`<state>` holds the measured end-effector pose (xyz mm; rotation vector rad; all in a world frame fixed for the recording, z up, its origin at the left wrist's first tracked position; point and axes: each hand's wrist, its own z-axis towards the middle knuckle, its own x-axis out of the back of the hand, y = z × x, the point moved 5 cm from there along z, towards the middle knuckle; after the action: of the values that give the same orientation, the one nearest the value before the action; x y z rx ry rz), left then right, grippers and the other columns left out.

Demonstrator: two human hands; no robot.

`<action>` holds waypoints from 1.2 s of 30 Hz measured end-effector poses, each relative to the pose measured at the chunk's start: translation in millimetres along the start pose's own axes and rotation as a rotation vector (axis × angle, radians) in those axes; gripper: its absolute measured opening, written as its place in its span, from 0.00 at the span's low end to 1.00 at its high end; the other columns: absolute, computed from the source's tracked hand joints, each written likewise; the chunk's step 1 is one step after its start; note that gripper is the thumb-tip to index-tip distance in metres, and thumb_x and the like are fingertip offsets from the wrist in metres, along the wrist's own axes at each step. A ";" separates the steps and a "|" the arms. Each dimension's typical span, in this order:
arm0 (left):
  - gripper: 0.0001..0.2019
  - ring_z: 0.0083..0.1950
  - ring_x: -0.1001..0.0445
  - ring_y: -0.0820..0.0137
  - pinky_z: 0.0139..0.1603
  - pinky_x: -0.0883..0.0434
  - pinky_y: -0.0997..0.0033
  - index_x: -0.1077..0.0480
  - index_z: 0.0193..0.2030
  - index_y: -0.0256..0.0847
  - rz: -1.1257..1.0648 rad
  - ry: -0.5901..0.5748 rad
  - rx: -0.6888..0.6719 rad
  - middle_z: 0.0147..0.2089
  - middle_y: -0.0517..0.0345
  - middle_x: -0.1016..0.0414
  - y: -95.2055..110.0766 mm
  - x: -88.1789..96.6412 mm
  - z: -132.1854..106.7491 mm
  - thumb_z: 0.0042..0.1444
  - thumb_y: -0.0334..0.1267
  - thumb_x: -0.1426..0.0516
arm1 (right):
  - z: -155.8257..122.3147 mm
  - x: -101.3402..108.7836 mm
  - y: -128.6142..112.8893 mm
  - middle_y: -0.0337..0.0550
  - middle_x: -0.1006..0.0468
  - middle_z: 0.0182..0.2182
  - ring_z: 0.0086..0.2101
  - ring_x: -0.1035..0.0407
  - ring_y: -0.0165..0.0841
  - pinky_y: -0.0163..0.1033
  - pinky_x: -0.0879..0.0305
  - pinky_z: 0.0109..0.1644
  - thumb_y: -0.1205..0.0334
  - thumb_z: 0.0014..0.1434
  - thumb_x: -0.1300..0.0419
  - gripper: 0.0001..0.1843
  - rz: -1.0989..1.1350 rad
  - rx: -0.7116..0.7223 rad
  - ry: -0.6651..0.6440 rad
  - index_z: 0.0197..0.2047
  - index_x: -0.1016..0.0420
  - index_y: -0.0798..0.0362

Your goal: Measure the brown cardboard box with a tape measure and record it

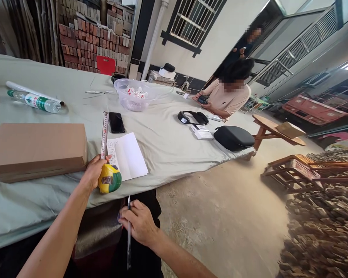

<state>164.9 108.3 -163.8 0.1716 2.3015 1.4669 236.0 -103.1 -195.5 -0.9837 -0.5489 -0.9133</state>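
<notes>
My left hand (pixel 95 170) is closed around a yellow and green tape measure (pixel 109 178) at the table's front edge. Its metal blade (pixel 104 135) is drawn out, pointing away from me across the cloth. Beside the blade lies an opened sheet of white paper (pixel 132 156) with rows of handwriting on its left part. A black phone (pixel 116 122) rests just beyond the paper. Over my lap, below the table edge, my right hand (pixel 139 222) grips a pen (pixel 129 231) between the fingers, its tip pointing up.
A cardboard box (pixel 37 148) sits left of my left hand. Behind it lie a water bottle (pixel 34 101) and a white roll (pixel 31 92). Farther off are a clear plastic basin (pixel 132 95), a headset (pixel 193 117) and a black case (pixel 234 138). A person (pixel 230 94) sits at the far side.
</notes>
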 end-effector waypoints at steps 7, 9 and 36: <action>0.12 0.32 0.28 0.70 0.26 0.31 0.75 0.29 0.30 0.39 0.012 -0.001 0.009 0.45 0.51 0.20 -0.9 -0.9 -0.7 0.35 0.38 0.39 | -11.0 50.7 28.5 0.38 0.27 0.23 0.27 0.39 0.32 0.37 0.40 0.33 0.66 0.62 0.41 0.07 -0.376 -0.198 0.225 0.31 0.33 0.51; 0.12 0.33 0.27 0.68 0.26 0.30 0.74 0.28 0.31 0.39 0.006 -0.003 0.017 0.47 0.50 0.20 -2.5 -0.9 0.1 0.36 0.38 0.39 | -16.9 56.3 36.0 0.38 0.28 0.23 0.27 0.40 0.32 0.37 0.42 0.32 0.66 0.63 0.41 0.08 -0.461 -0.262 0.221 0.31 0.33 0.51; 0.08 0.28 0.31 0.74 0.27 0.33 0.76 0.31 0.42 0.40 -0.135 -0.259 -0.017 0.33 0.57 0.24 -10.4 47.0 -115.4 0.61 0.41 0.46 | 52.3 61.3 1.6 0.38 0.22 0.30 0.31 0.29 0.29 0.36 0.33 0.38 0.68 0.62 0.43 0.03 0.044 -0.169 0.361 0.36 0.29 0.51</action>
<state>77.4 21.4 -143.4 0.1853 2.0513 1.3133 269.5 -81.0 -125.6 -0.9488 -0.1465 -1.0809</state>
